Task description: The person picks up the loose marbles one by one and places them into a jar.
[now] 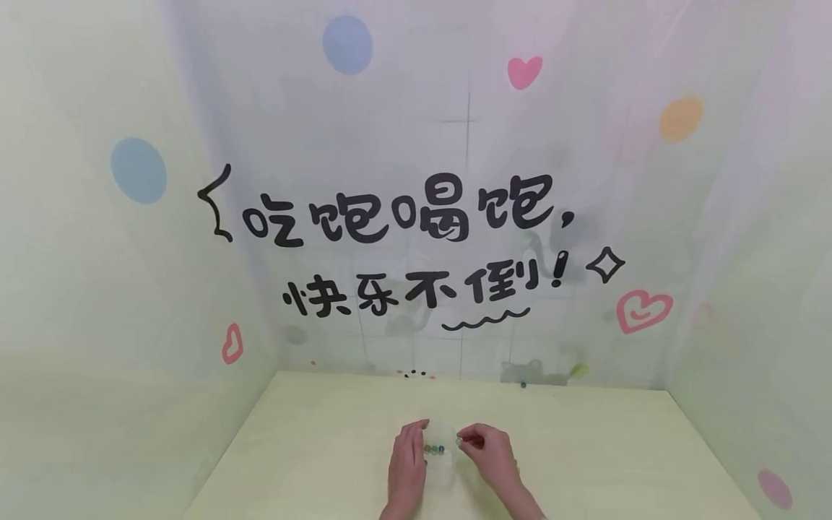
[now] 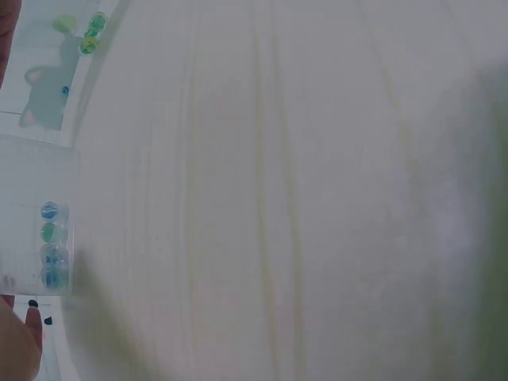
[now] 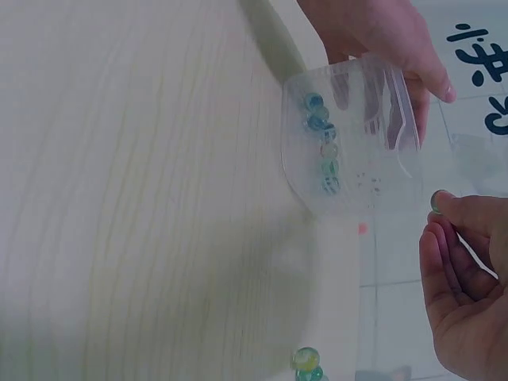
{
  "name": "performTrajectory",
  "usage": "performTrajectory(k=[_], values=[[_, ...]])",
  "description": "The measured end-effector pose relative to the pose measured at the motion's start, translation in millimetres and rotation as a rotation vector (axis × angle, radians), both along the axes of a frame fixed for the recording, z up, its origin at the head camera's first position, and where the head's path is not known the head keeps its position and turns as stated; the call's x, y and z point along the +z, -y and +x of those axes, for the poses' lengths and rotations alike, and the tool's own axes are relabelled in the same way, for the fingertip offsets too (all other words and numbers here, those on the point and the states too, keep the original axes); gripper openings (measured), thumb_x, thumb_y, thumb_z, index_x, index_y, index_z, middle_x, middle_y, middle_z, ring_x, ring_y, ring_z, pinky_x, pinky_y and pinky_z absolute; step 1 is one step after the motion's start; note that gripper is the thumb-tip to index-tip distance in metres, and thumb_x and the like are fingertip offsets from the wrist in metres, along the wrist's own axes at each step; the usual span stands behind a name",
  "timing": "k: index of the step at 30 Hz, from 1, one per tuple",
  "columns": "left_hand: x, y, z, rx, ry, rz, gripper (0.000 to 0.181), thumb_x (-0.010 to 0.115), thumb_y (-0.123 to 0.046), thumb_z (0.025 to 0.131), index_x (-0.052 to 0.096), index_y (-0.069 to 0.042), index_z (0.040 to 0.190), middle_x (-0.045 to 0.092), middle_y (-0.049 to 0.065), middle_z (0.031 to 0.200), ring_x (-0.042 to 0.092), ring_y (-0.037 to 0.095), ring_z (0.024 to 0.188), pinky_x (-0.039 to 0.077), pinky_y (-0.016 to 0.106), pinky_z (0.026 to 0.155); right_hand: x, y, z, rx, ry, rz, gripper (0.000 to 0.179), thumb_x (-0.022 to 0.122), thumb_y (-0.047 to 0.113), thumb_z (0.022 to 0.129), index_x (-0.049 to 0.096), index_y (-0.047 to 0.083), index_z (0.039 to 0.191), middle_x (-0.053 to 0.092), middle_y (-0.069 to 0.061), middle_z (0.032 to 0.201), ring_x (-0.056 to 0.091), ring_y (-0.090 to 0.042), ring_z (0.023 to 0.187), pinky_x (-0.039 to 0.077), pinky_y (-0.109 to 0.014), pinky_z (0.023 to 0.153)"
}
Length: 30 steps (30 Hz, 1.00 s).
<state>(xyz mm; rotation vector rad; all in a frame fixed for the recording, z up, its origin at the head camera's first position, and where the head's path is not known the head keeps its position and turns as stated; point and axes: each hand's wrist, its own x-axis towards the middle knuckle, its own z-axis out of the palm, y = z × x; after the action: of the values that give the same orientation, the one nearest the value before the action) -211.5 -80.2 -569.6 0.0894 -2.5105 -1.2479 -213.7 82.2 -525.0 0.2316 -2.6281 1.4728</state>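
Note:
A clear plastic container (image 3: 302, 175) stands on the table with several blue and green glass marbles (image 3: 329, 167) along its bottom. My left hand (image 1: 407, 462) holds it from the left side; its fingers (image 3: 341, 87) show through the clear wall in the right wrist view. To the right of the container, at about the height of its open top, my right hand (image 1: 490, 451) pinches a greenish glass marble (image 3: 437, 202) between thumb and fingertip. More green and yellowish marbles (image 3: 306, 359) lie on the table beyond the right hand, mostly hidden by it in the head view.
A lone blue marble (image 1: 523, 385) sits near the table's back edge. The pale wood-grain table (image 1: 312, 448) is enclosed by printed curtains (image 1: 416, 130) at the back and on both sides.

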Motion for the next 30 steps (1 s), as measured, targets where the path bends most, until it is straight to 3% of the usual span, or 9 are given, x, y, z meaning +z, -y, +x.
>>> performTrajectory(k=[5,14,19,30], values=[[-5.5,0.3,1.8,-0.012,0.022,0.003,0.041,0.029,-0.037,0.11,0.063,-0.018,0.125,0.064,-0.001,0.126,0.058,0.019,0.114,0.051,0.043,0.097,-1.7,8.3,3.2,0.032,-0.008,0.006,0.013,0.075,-0.001,0.082,0.074,0.004,0.094,0.074,-0.004,0.085,0.061,-0.005,0.073,0.052,-0.015,0.063],[-4.8,-0.1,-2.3,-0.013,0.02,0.012,0.041,0.029,-0.036,0.11,0.062,-0.017,0.125,0.063,-0.001,0.127,0.058,0.02,0.117,0.051,0.045,0.099,2.6,10.3,1.2,0.043,-0.018,0.005,0.015,0.074,-0.004,0.082,0.074,0.003,0.095,0.074,-0.007,0.089,0.062,-0.006,0.075,0.053,-0.017,0.064],[-4.2,1.4,-2.8,-0.022,-0.015,0.013,0.041,0.029,-0.036,0.11,0.062,-0.018,0.126,0.063,-0.002,0.127,0.058,0.02,0.117,0.051,0.045,0.099,6.6,3.0,4.3,0.029,-0.064,0.004,0.015,0.074,-0.004,0.082,0.074,0.001,0.095,0.074,-0.008,0.088,0.064,-0.009,0.075,0.055,-0.018,0.065],[-4.7,2.5,-0.7,0.003,-0.083,-0.022,0.036,0.033,-0.03,0.11,0.064,-0.017,0.123,0.066,-0.002,0.122,0.06,0.019,0.111,0.052,0.041,0.095,2.5,-32.3,3.9,-0.06,-0.051,0.023,0.014,0.074,-0.003,0.082,0.074,0.001,0.095,0.074,-0.008,0.088,0.065,-0.011,0.077,0.054,-0.016,0.065]])
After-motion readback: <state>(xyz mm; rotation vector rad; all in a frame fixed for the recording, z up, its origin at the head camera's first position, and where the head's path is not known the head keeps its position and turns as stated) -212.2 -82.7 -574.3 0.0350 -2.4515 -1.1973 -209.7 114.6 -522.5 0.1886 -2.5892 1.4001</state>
